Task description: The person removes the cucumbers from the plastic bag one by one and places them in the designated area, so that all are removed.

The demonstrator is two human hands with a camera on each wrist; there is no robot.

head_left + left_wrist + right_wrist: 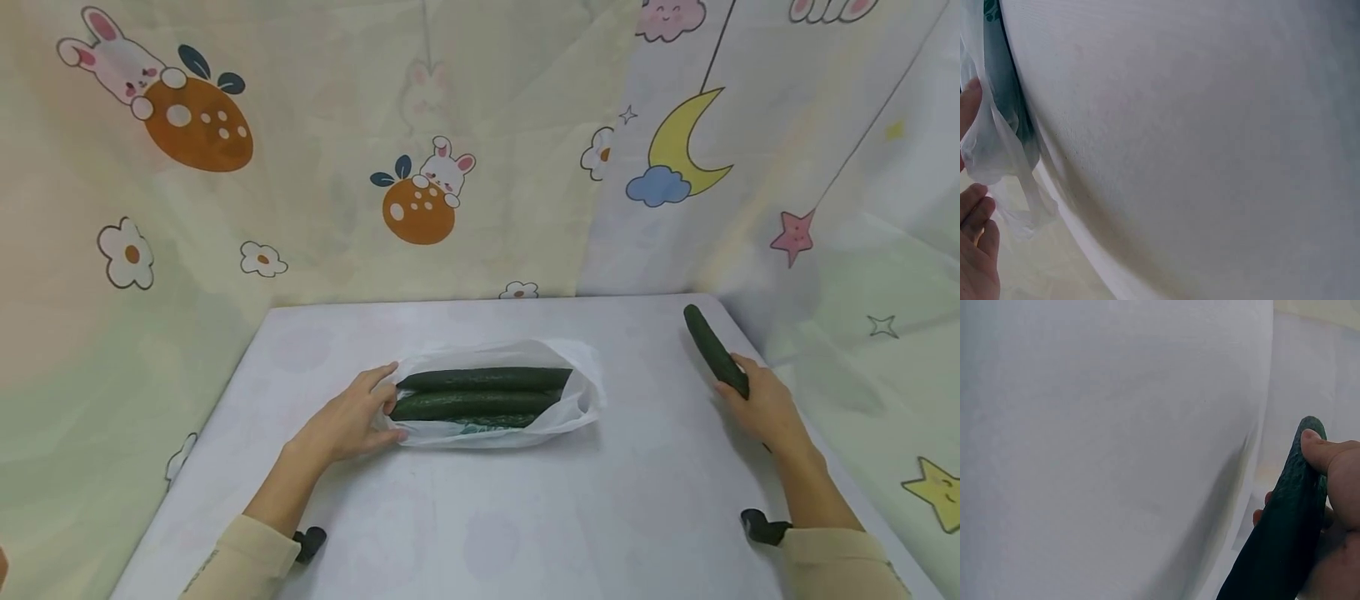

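A white plastic bag (pixel 487 437) lies on its side at the middle of the table, its opening facing up. Inside it, long dark green cucumbers (pixel 480 406) rest side by side. At the bag's left end my left hand (pixel 352 421) holds the rim, thumb near the front edge and fingers at the back. The left wrist view shows the thin plastic bag (pixel 997 140) between thumb and fingers. My right hand (pixel 767 406) grips another cucumber (pixel 708 343) by its near end, over the table's right side. Its far end points up and left.
The white-covered table (pixel 491 533) narrows toward the back. Behind and around it hangs a cloth backdrop (pixel 510 100) with printed rabbits, flowers, a moon and stars. Dark wrist straps show at both sleeves.
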